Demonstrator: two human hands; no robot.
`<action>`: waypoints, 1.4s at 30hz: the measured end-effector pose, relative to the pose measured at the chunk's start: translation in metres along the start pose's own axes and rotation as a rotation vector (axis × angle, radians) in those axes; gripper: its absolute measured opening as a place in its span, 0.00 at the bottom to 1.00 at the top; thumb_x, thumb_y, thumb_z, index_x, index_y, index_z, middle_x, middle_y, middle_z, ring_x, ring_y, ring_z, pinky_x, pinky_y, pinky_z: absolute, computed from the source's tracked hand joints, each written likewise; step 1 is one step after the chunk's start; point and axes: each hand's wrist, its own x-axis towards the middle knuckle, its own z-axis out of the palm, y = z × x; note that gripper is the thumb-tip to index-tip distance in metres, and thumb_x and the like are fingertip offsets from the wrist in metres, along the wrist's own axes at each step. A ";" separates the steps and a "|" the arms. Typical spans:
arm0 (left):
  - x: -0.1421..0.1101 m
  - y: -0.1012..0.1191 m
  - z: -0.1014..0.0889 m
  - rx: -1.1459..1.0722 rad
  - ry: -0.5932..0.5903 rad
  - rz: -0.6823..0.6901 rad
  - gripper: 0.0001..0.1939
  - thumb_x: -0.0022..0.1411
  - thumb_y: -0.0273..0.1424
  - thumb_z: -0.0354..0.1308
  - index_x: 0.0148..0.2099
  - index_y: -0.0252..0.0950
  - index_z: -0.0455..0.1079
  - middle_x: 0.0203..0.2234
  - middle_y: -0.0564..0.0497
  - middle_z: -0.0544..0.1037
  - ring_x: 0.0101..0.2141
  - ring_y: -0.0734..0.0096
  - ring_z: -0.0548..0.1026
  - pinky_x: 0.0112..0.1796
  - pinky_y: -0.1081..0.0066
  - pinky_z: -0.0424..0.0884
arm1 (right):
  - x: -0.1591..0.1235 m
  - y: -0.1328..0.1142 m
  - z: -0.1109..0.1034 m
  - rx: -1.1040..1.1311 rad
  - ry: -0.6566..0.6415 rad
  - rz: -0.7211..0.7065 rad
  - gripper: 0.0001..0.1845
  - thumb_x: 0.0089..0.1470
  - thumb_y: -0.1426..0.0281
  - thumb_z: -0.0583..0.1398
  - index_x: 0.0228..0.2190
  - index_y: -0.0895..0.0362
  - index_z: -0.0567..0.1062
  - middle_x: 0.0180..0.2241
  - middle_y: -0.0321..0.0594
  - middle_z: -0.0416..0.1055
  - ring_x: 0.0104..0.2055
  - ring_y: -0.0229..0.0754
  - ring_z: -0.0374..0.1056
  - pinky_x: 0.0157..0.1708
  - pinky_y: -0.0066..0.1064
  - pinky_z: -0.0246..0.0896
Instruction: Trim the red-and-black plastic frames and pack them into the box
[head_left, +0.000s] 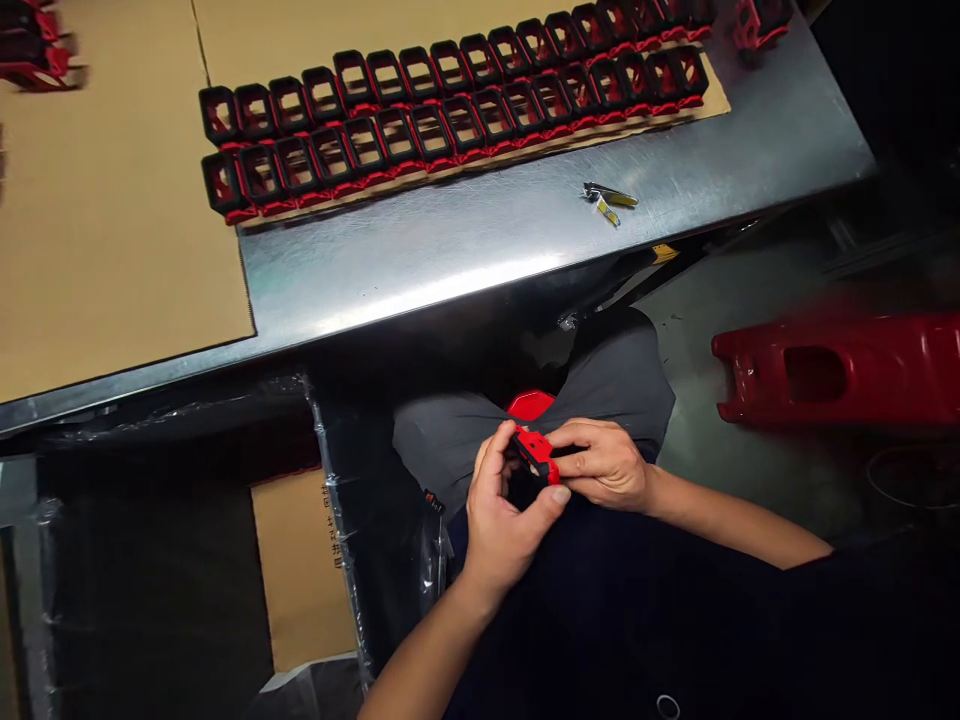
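Above my lap, my left hand (504, 510) grips a small red and black plastic frame (535, 447) between its thumb and fingers. The frame is tilted, with a red face upward and a dark opening towards my left palm. My right hand (606, 466) is closed at the frame's right side, its fingertips against it; whether they also pinch something small is hidden. Similar red and black frames (431, 133) stand in two long rows on the table beyond my hands.
Nail clippers (609, 200) lie unfolded on the metal table (420, 240), near its front edge. Cardboard (120, 230) covers its left part. Below left is a plastic-lined bin (165, 580) with a cardboard piece (304, 570). A red plastic stool (885, 370) is at right.
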 end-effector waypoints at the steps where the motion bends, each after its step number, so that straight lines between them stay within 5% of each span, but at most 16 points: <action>1: 0.001 -0.001 0.001 0.045 0.028 0.021 0.39 0.57 0.45 0.68 0.66 0.41 0.62 0.56 0.41 0.71 0.55 0.55 0.75 0.54 0.58 0.75 | 0.000 0.001 0.001 -0.032 -0.004 -0.017 0.10 0.61 0.64 0.61 0.38 0.38 0.83 0.41 0.35 0.81 0.37 0.46 0.78 0.37 0.42 0.75; 6: 0.003 -0.005 -0.005 0.134 0.073 0.174 0.36 0.59 0.36 0.67 0.67 0.42 0.60 0.59 0.40 0.71 0.59 0.53 0.72 0.60 0.52 0.70 | 0.026 -0.003 -0.034 -0.410 0.157 -0.235 0.15 0.64 0.71 0.54 0.41 0.44 0.80 0.42 0.31 0.81 0.40 0.38 0.78 0.41 0.32 0.74; 8: 0.003 -0.005 -0.009 0.077 0.058 0.208 0.34 0.61 0.34 0.65 0.67 0.42 0.60 0.60 0.39 0.69 0.61 0.52 0.71 0.60 0.51 0.69 | 0.054 -0.004 -0.067 -0.539 0.348 -0.217 0.14 0.63 0.72 0.56 0.47 0.50 0.78 0.45 0.40 0.79 0.47 0.46 0.76 0.48 0.42 0.73; 11: 0.004 -0.002 -0.014 -0.015 0.028 0.232 0.33 0.62 0.32 0.63 0.67 0.43 0.60 0.61 0.39 0.65 0.60 0.53 0.72 0.57 0.55 0.74 | 0.104 0.001 -0.116 -0.805 0.560 0.001 0.22 0.60 0.61 0.63 0.53 0.56 0.73 0.51 0.51 0.73 0.56 0.58 0.68 0.57 0.57 0.64; 16: 0.006 0.001 -0.013 0.047 0.039 0.349 0.34 0.60 0.29 0.63 0.67 0.43 0.61 0.57 0.41 0.66 0.58 0.55 0.72 0.55 0.57 0.76 | 0.154 0.018 -0.151 -0.963 0.523 0.319 0.25 0.54 0.52 0.66 0.45 0.59 0.77 0.47 0.52 0.71 0.54 0.61 0.65 0.55 0.58 0.62; 24: 0.012 0.004 -0.015 0.109 0.033 0.469 0.37 0.59 0.31 0.65 0.68 0.42 0.58 0.61 0.38 0.65 0.61 0.49 0.69 0.58 0.48 0.72 | 0.133 0.025 -0.163 -0.872 0.525 0.104 0.17 0.54 0.57 0.67 0.41 0.54 0.80 0.40 0.47 0.75 0.46 0.54 0.70 0.54 0.54 0.64; 28: 0.015 0.005 -0.017 0.120 0.004 0.527 0.38 0.58 0.31 0.65 0.69 0.41 0.58 0.60 0.37 0.67 0.60 0.47 0.70 0.57 0.44 0.72 | 0.098 -0.002 -0.147 -0.807 0.442 0.018 0.11 0.58 0.64 0.64 0.43 0.50 0.81 0.37 0.43 0.79 0.36 0.47 0.73 0.44 0.44 0.71; 34: 0.020 -0.002 -0.016 0.134 -0.052 0.571 0.40 0.60 0.31 0.64 0.71 0.40 0.54 0.60 0.35 0.66 0.60 0.47 0.70 0.57 0.43 0.71 | 0.018 -0.040 -0.074 -0.456 0.107 -0.291 0.20 0.54 0.74 0.65 0.49 0.52 0.78 0.37 0.42 0.80 0.35 0.43 0.77 0.34 0.32 0.76; 38: 0.023 -0.002 -0.011 0.181 -0.080 0.570 0.40 0.59 0.30 0.64 0.71 0.39 0.54 0.58 0.36 0.69 0.58 0.49 0.72 0.55 0.47 0.74 | -0.005 -0.040 -0.039 -0.225 0.140 -0.247 0.10 0.53 0.73 0.68 0.40 0.54 0.80 0.35 0.43 0.81 0.37 0.42 0.80 0.36 0.29 0.78; 42: 0.023 0.002 -0.007 0.241 -0.112 0.629 0.41 0.57 0.30 0.65 0.70 0.39 0.56 0.57 0.36 0.70 0.56 0.50 0.73 0.53 0.50 0.76 | -0.013 -0.033 -0.028 -0.116 0.169 -0.211 0.03 0.54 0.72 0.68 0.34 0.54 0.80 0.37 0.44 0.82 0.37 0.43 0.80 0.36 0.30 0.78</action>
